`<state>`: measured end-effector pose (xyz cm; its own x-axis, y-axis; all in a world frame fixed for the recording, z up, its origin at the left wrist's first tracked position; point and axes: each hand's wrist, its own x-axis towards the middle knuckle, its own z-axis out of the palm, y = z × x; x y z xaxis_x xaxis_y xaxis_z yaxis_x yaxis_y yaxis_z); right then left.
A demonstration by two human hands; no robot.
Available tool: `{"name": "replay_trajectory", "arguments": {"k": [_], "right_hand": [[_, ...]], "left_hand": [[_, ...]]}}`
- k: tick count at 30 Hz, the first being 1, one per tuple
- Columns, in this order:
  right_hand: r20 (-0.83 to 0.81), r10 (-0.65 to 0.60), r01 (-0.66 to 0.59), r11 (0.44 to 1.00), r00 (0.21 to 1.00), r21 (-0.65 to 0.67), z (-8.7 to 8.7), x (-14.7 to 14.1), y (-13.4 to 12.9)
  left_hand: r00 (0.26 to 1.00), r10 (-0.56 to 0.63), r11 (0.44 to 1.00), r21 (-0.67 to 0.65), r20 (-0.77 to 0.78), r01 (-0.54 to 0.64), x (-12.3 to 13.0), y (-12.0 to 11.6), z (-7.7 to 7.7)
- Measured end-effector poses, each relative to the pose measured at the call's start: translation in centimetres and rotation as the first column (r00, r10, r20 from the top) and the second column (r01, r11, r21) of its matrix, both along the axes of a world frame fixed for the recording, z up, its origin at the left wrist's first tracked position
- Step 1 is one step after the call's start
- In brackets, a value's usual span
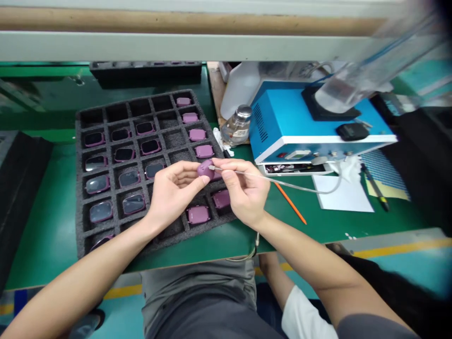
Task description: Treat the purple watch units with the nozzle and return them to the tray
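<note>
Over the dark foam tray (82, 188), my left hand (173, 190) pinches a small purple case (205, 169) between thumb and fingers. My right hand (247, 190) grips a thin suction pen (226, 170) with a clear tube (300, 187) running off to the right. The pen's pale tip meets or nearly meets the case. Purple watch cases lie in the tray's right column, such as one (198, 214) below my hands. Dark-glass watch parts (133, 203) fill several compartments on the left.
A blue machine (282, 110) stands at the back right, beside a glass bottle (238, 125). An orange stick (290, 203), white paper (342, 195) and a black pen (376, 188) lie right. Black foam (21, 188) stands left. Another person's arm (277, 278) shows below the table.
</note>
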<state>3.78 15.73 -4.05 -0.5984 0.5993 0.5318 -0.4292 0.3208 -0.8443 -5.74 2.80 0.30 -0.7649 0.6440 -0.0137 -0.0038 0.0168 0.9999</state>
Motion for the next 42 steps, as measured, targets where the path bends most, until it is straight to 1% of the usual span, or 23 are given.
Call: {"name": "replay_trajectory", "arguments": {"k": [5, 9, 13, 21, 25, 30, 35, 38, 42], "right_hand": [[0.0, 0.033, -0.033, 0.999, 0.999, -0.031, 0.5, -0.6, 0.2], [-0.01, 0.051, -0.051, 0.998, 0.999, -0.047, 0.8, -1.1, 0.6], [0.006, 0.119, -0.119, 0.991, 0.993, -0.069, 0.9, -1.5, 1.4], [-0.009, 0.141, -0.141, 0.987, 0.99, -0.071, 0.7, -1.6, 1.7], [-0.024, 0.154, -0.156, 0.981, 0.988, -0.117, 0.8, -1.5, 1.5], [-0.033, 0.129, -0.133, 0.982, 0.991, -0.137, 0.8, -1.4, 1.2], [-0.029, 0.126, -0.129, 0.984, 0.992, -0.124, 0.7, -1.4, 1.0], [-0.01, 0.113, -0.113, 0.987, 0.994, -0.11, 0.6, -1.4, 1.0], [-0.026, 0.111, -0.113, 0.988, 0.993, -0.108, 0.8, -1.4, 1.0]], "left_hand": [[0.997, 0.022, 0.999, -0.041, -0.08, -0.025, -0.5, 0.1, -0.1], [0.981, 0.087, 0.992, -0.074, -0.171, -0.101, -0.6, 0.4, -0.1], [0.961, 0.159, 0.983, -0.055, -0.228, -0.176, -0.4, 1.0, 0.0], [0.967, 0.149, 0.986, -0.038, -0.205, -0.16, -0.3, 1.4, 0.4], [0.969, 0.144, 0.988, -0.03, -0.201, -0.153, -0.6, 1.3, 0.2], [0.975, 0.129, 0.99, -0.032, -0.179, -0.136, -0.8, 1.1, -0.1], [0.974, 0.119, 0.991, -0.031, -0.191, -0.127, -0.9, 0.9, -0.1], [0.978, 0.113, 0.992, -0.041, -0.178, -0.122, -0.9, 0.9, 0.0], [0.983, 0.104, 0.992, -0.051, -0.151, -0.113, -0.9, 0.8, 0.1]]}}
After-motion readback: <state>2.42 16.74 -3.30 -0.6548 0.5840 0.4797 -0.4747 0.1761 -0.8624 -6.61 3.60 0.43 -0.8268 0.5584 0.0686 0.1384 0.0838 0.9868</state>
